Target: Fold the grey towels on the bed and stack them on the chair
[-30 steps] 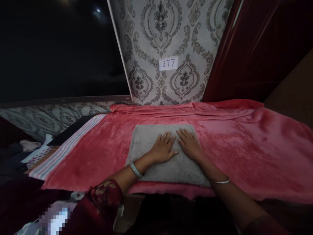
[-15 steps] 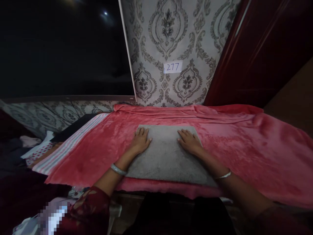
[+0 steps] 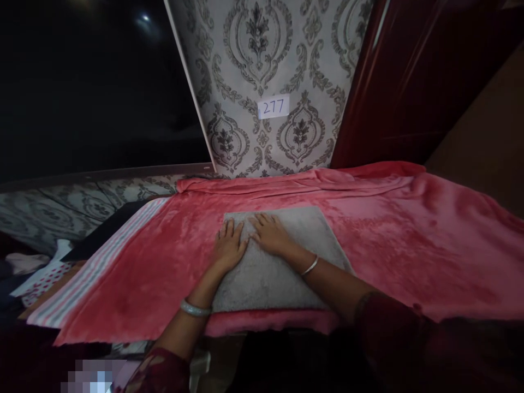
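A grey rectangular piece of plush cloth [image 3: 282,278] lies flat on a pink-red fleece blanket [image 3: 393,245]. My left hand [image 3: 229,245] rests palm down across the cloth's left edge, fingers spread. Close beside it, my right hand [image 3: 270,233] lies flat on the upper left part of the cloth, its fingers stretched out toward the left. Neither hand grasps anything. The cloth's lower right corner is hidden behind my right forearm.
Striped cloth [image 3: 106,256] borders the blanket's left side, by a dark flat object [image 3: 108,229]. A large black screen [image 3: 90,93] stands at the back left. Behind are patterned wallpaper, a paper marked 277 [image 3: 273,106] and a dark red glossy panel [image 3: 409,82].
My right hand has moved left over the grey cloth, from its right side to beside my left hand. My left hand stays at the left edge. The view has turned slightly right.
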Available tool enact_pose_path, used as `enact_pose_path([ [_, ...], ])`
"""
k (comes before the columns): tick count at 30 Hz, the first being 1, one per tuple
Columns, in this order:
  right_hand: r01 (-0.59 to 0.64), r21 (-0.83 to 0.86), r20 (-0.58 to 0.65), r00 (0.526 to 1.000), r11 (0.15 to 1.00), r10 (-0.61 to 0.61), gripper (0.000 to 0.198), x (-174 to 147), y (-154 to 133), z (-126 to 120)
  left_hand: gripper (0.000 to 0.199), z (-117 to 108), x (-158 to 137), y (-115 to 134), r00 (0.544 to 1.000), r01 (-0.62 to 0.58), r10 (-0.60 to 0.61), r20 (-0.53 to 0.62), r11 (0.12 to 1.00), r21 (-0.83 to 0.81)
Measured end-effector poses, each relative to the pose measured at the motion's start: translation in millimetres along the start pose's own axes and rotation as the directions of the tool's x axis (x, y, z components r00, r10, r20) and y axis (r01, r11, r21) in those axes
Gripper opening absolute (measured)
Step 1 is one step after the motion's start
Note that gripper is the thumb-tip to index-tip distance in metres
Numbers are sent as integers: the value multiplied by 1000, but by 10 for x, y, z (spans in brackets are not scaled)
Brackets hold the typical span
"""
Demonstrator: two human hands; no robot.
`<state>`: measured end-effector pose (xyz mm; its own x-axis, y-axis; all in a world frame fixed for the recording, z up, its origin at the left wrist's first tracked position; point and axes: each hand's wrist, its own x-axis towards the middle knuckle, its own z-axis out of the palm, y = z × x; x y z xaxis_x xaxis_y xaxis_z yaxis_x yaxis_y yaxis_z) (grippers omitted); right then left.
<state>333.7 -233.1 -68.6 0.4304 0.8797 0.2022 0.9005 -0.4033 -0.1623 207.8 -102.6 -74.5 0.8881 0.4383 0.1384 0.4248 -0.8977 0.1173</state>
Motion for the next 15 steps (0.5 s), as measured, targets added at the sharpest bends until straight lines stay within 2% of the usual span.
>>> enact_pose_path([
  [4, -108, -68, 24, 994, 992, 110, 59, -114, 412, -101, 61, 34, 6, -16, 1000, 2, -3, -20, 1000, -9],
  [9, -237, -129, -34, 972, 963, 234, 57, -420, 913, -145, 62, 13, 7, -15, 1000, 6, -6, 16, 1000, -17],
  [12, -318, -109, -52, 948, 942, 314, 59, -636, 1123, -124, 62, 5, 5, -5, 1000, 5, -5, 15, 1000, -20],
  [15, -385, -60, -14, 923, 921, 385, 61, -812, 1295, -133, 62, 19, 19, -4, 1000, 9, -9, 3, 1000, -25],
])
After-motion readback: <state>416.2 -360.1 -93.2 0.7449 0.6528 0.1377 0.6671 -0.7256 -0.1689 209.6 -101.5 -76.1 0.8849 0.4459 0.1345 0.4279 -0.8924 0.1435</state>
